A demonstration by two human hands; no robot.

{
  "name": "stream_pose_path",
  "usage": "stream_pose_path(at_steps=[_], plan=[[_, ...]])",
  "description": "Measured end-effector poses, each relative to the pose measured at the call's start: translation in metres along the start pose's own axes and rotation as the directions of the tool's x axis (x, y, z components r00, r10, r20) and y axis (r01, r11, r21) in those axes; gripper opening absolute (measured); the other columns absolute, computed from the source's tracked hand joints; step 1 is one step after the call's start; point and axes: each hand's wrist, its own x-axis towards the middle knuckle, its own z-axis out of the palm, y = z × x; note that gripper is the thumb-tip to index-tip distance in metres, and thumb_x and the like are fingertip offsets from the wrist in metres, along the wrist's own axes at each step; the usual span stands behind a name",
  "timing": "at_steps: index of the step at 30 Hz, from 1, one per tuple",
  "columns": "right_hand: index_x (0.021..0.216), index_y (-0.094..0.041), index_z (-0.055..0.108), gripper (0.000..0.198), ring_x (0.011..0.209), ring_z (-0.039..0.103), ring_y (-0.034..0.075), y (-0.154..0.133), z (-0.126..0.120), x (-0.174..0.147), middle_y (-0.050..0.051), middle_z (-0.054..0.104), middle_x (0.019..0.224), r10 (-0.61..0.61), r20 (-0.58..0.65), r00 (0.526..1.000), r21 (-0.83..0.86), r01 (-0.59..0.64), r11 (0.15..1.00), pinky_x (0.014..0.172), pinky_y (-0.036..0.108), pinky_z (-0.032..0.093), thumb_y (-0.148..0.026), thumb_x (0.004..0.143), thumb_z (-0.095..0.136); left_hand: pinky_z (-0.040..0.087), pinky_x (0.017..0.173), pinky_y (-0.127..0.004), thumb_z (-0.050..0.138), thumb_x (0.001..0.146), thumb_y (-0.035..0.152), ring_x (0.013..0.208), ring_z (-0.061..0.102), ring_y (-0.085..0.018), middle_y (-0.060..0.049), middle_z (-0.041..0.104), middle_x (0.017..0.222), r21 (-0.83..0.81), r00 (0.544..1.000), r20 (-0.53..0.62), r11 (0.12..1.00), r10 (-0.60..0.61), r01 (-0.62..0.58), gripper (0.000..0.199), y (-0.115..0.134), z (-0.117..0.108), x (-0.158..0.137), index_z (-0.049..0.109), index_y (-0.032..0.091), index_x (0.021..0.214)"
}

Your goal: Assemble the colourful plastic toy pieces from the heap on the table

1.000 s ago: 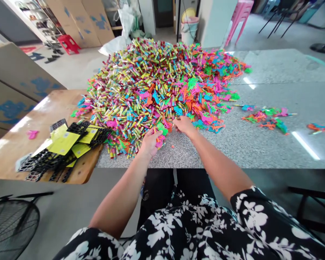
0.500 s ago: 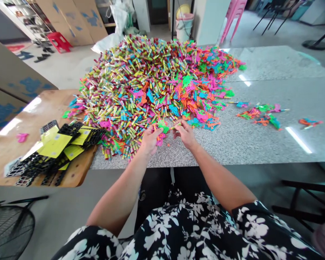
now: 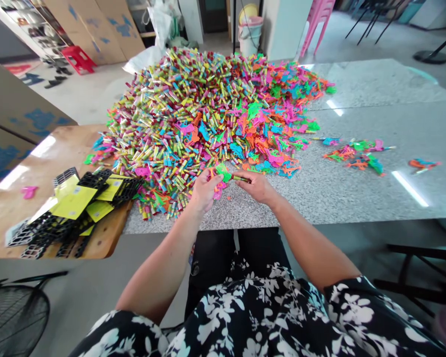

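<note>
My left hand point(image 3: 205, 188) is closed around small flat plastic pieces, a green one point(image 3: 223, 172) on top and pink ones point(image 3: 219, 189) beneath. In my right hand point(image 3: 258, 186) a short, slim tube with a yellowish label point(image 3: 241, 178) is pinched, its near end pointing at the green piece. Whether tube and green piece touch, I cannot tell. Just beyond both hands rises a big heap of similar labelled tubes point(image 3: 163, 119). Along its right side lie many pink, orange, green and blue plastic pieces point(image 3: 267, 129).
A wooden board point(image 3: 74, 141) at left carries black plastic lattice pieces with yellow cards point(image 3: 74, 201) and a pink piece point(image 3: 29, 192). Small clusters of coloured pieces point(image 3: 360, 151) lie on the speckled tabletop point(image 3: 319, 198) at right. A wire fan guard point(image 3: 15, 317) stands low at left.
My right hand has turned and moved slightly right, and the tube in it now lies more level, facing the green piece. My left hand keeps its hold, nearly unmoved.
</note>
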Motion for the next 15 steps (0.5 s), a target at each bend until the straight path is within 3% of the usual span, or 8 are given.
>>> stream_pose_path(at_steps=[4,7,11,15], plan=[[0.117,-0.029,0.086,0.027,0.115,0.074,0.027,0.000,-0.004,0.000,0.005,0.082,0.122,-0.045,0.013,0.999,-0.032,0.046,0.998,0.106,0.045,0.056,-0.034,0.092,0.076,0.062,0.074,-0.031,0.092,0.074,0.028,0.082,0.074,-0.018,-0.004,0.077,0.095,0.043,1.000,-0.002,0.999,-0.011,0.011,0.038,0.001,0.001,-0.002,0.070,0.019,0.103],[0.121,-0.022,0.085,0.033,0.097,0.074,0.025,-0.004,-0.008,0.000,0.008,0.082,0.108,0.004,0.036,0.999,-0.065,-0.001,0.998,0.089,0.038,0.059,-0.039,0.095,0.075,0.061,0.074,-0.032,0.092,0.075,0.030,0.081,0.073,-0.018,-0.004,0.076,0.095,0.078,1.000,0.014,0.997,-0.004,0.002,0.040,0.001,0.001,-0.002,0.069,0.018,0.105],[0.124,-0.013,0.084,0.042,0.072,0.065,0.017,-0.010,-0.016,-0.001,0.005,0.073,0.079,0.121,0.125,0.985,-0.098,-0.109,0.989,0.070,0.030,0.051,-0.043,0.097,0.071,0.057,0.074,-0.029,0.087,0.080,0.032,0.078,0.069,-0.015,-0.001,0.073,0.090,0.255,0.995,0.043,0.962,0.088,-0.096,0.036,0.000,-0.002,-0.002,0.071,0.019,0.109],[0.120,-0.014,0.085,0.039,0.066,0.057,0.013,-0.014,-0.025,-0.001,0.002,0.070,0.078,0.121,0.195,0.973,-0.115,-0.100,0.988,0.066,0.028,0.042,-0.040,0.095,0.070,0.054,0.071,-0.028,0.083,0.084,0.032,0.073,0.065,-0.015,0.000,0.072,0.085,0.442,0.987,0.080,0.882,0.143,-0.163,0.031,0.000,-0.003,-0.004,0.073,0.019,0.110]])
